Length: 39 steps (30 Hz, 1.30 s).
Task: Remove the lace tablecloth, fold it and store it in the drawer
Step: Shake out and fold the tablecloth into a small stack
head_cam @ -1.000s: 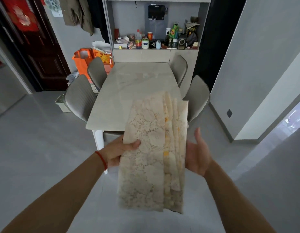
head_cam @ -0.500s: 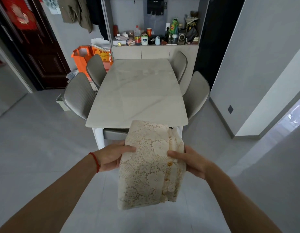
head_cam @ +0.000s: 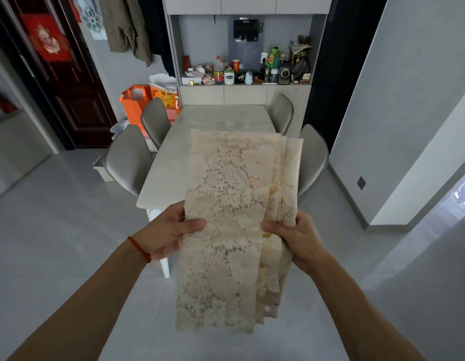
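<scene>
While the cloth hangs between both hands: folding is underway, storing remains.
Left hand [head_cam: 171, 231]: thumb and fingers pinched on the lace tablecloth's left edge.
Lace tablecloth [head_cam: 226, 230]: off the bench [head_cam: 163, 173], held in the air as a long layered strip.
Right hand [head_cam: 297, 237]: clamped on the layered right edge.
Drawer: none visibly open; cabinet shelf [head_cam: 248, 83] holds bottles and jars.

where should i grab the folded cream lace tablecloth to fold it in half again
Grip the two long side edges of the folded cream lace tablecloth at mid-length, coming in from each side, as the left hand and right hand do. It is a long limp strip, so both halves drape evenly.
</scene>
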{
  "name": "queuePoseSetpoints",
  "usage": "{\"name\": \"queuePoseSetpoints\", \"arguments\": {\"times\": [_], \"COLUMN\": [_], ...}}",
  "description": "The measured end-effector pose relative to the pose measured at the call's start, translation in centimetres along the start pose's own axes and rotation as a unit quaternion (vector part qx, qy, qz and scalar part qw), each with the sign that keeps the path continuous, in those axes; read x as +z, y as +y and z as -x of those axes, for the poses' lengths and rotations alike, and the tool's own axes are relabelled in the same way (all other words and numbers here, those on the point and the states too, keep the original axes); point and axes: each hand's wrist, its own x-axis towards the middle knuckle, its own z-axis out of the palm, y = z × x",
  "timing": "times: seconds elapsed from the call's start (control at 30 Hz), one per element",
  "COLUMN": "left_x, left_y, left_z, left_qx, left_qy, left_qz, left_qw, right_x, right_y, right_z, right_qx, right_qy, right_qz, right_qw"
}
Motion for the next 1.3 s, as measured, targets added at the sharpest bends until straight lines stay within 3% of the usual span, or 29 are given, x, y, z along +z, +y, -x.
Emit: {"name": "queuePoseSetpoints", "arguments": {"times": [0.13, 0.27, 0.4, 0.57, 0.63, 0.67, 0.7, 0.77, 0.83, 0.97, 1.07, 1.2, 1.3], "left_x": [-0.3, 0.6, 0.0, 0.2, 0.8, 1.1, 1.3, 1.6, 2.2, 2.0, 0.8, -0.4, -1.6], "left_y": [1.8, 4.6, 5.6, 5.5, 4.1, 3.0, 1.7, -1.4, -4.1, -8.0, -9.2, -11.0, -13.8], "left_z": [-1.0, -1.6, -2.2, -2.4, -2.4, -2.1, -1.4, 0.3, 2.1, 5.5, 9.6, 17.1, 23.2], "left_qx": [0.036, 0.163, 0.184, 0.129, 0.104, 0.063, -0.005, -0.115, -0.140, -0.107, -0.064, -0.067, -0.017], "left_qy": [0.090, -0.064, -0.062, 0.009, 0.086, 0.105, 0.095, 0.021, -0.017, 0.132, 0.184, 0.249, 0.332], "left_qz": [-0.073, -0.127, -0.227, -0.243, -0.174, -0.086, 0.022, 0.189, 0.216, 0.114, 0.083, -0.004, -0.012], "left_qw": [0.993, 0.976, 0.954, 0.961, 0.975, 0.989, 0.995, 0.975, 0.966, 0.979, 0.977, 0.966, 0.943], "right_x": [-0.5, -1.2, -2.7, -1.5, -1.2, -1.3, -1.4, -1.8, -1.9, -1.3, 1.3, 7.1, 12.8], "right_y": [-2.2, -1.5, 0.2, 1.2, 1.7, 1.9, 1.9, 2.2, 2.9, 5.5, 8.0, 12.3, 14.9], "right_z": [-1.2, -1.3, -0.8, -0.6, -0.6, -0.6, -0.5, -0.3, -0.1, 0.4, 1.3, 2.4, 3.1], "right_qx": [-0.018, 0.140, 0.232, 0.172, 0.159, 0.156, 0.150, 0.137, 0.142, 0.224, 0.319, 0.292, 0.305], "right_qy": [-0.040, -0.061, -0.093, -0.076, -0.048, -0.029, -0.012, 0.003, 0.005, 0.017, 0.005, -0.033, -0.095], "right_qz": [-0.045, -0.129, -0.157, -0.018, -0.060, -0.087, -0.106, -0.120, -0.099, -0.080, -0.069, 0.047, 0.058], "right_qw": [0.998, 0.980, 0.955, 0.982, 0.984, 0.984, 0.983, 0.983, 0.985, 0.971, 0.945, 0.955, 0.946]}}
